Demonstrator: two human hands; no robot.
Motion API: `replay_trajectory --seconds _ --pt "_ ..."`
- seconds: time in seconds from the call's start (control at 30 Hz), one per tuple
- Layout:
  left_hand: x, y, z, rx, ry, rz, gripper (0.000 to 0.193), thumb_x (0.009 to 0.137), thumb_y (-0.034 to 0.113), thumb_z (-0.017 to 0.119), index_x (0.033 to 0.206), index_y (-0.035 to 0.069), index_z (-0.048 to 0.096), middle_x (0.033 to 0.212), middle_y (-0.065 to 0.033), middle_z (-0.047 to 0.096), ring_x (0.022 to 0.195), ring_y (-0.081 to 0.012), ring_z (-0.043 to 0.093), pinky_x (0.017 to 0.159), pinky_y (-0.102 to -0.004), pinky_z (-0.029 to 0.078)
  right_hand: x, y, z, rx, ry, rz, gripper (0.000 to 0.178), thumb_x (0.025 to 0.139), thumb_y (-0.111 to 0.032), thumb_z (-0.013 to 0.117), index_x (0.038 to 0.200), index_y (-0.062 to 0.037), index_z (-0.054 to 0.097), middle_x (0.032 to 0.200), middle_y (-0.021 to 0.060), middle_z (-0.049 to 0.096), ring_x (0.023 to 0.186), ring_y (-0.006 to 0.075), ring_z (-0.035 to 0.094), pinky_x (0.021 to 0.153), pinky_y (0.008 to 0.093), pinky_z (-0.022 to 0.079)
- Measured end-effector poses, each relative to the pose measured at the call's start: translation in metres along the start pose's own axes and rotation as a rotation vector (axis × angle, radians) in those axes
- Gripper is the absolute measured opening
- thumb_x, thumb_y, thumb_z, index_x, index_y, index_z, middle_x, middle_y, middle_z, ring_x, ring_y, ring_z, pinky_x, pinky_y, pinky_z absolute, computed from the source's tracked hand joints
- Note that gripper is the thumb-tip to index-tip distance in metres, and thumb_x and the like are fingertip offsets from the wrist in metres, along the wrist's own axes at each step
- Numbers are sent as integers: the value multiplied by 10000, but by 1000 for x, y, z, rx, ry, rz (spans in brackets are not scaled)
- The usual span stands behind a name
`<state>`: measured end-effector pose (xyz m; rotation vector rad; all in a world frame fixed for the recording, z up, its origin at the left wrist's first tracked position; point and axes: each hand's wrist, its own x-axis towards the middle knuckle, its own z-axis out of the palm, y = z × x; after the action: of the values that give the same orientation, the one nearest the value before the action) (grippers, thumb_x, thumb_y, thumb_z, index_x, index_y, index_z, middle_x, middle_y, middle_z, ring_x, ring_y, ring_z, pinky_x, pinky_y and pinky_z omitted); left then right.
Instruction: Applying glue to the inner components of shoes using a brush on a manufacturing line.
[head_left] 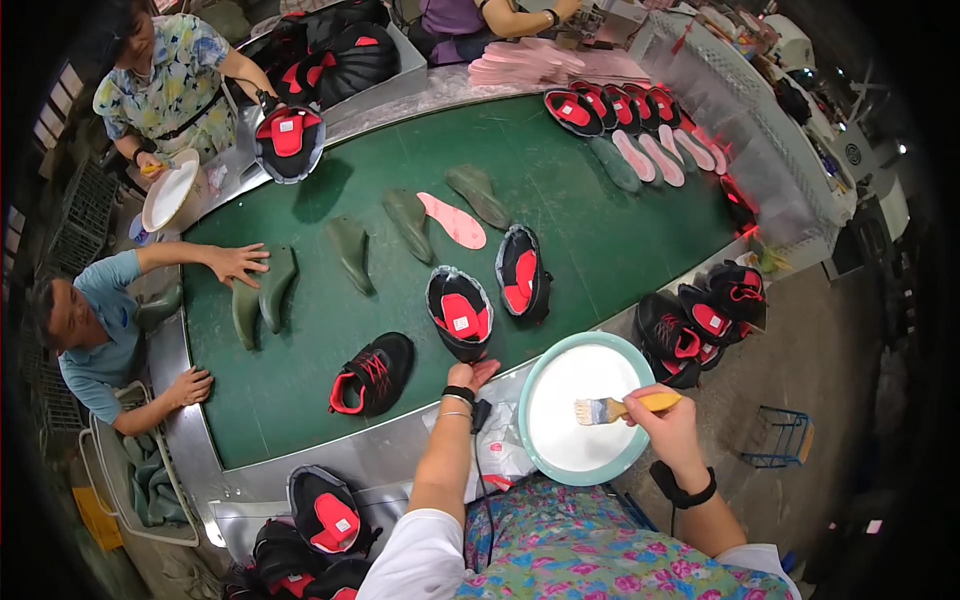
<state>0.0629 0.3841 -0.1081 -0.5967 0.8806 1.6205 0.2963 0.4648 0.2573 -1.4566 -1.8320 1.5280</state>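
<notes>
My right hand [664, 430] grips a flat paintbrush [604, 411] with a yellow handle. Its bristles are over the white liquid [565, 375] in a pale green basin [575, 479] at the bench's near edge. Palm up with fingers stretched out, my left hand [476, 374] is at the near end of a black shoe upper [447, 335], seemingly touching it. That upper lies bottom up, its red lining showing. Just right of it lies a similar shoe upper [541, 292]. To the left, a black sneaker [375, 373] with red laces rests on its side.
Across the green worktop [590, 240] lie dark green shoe lasts [349, 255] and a pink insole [455, 221]. A co-worker's hand [238, 263] touches lasts at left; another person holds a shoe upper [288, 145]. Sneakers [690, 320] are heaped right of the basin. A blue stool [780, 437] stands on the floor.
</notes>
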Motion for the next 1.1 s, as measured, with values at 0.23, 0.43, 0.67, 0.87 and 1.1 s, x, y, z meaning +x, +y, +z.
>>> replay_trajectory --seconds 0.23,0.43,0.67,0.87,1.1 --pt "-146 114 26 1931 683 1051 366 685 262 747 993 94 643 928 -114 618 947 -336 547 794 -468 451 -5 -14 -19 56 98 -88 110 850 -82 647 905 12 662 847 49 663 766 106 612 689 236 477" --pt "-134 178 -100 1820 342 593 1090 522 302 866 1418 153 265 1351 -221 433 1215 -407 439 1002 -463 381 6 -9 3 77 4 -255 144 895 -122 591 918 10 646 936 61 638 827 125 598 745 254 466" --pt "-171 176 -79 888 311 793 735 721 200 749 1311 34 343 1149 -158 552 1001 -254 562 899 -337 437 6 -8 21 -154 -15 -601 126 880 -92 590 971 -24 645 944 77 635 886 203 589 778 309 467" --pt "-289 93 34 234 -215 661 480 872 229 578 1301 67 436 1207 -76 575 1056 -244 578 928 -362 457 -9 -26 64 -428 -283 -886 371 760 -160 689 1112 -77 606 1143 49 579 1082 240 509 821 367 492" --pt "-350 18 125 61 -462 415 496 934 381 473 1312 65 414 1253 -108 520 1114 -244 533 931 -364 458 -31 -27 55 -435 -592 -1038 421 715 -183 699 1115 -93 604 1200 6 571 1156 243 492 756 372 547"
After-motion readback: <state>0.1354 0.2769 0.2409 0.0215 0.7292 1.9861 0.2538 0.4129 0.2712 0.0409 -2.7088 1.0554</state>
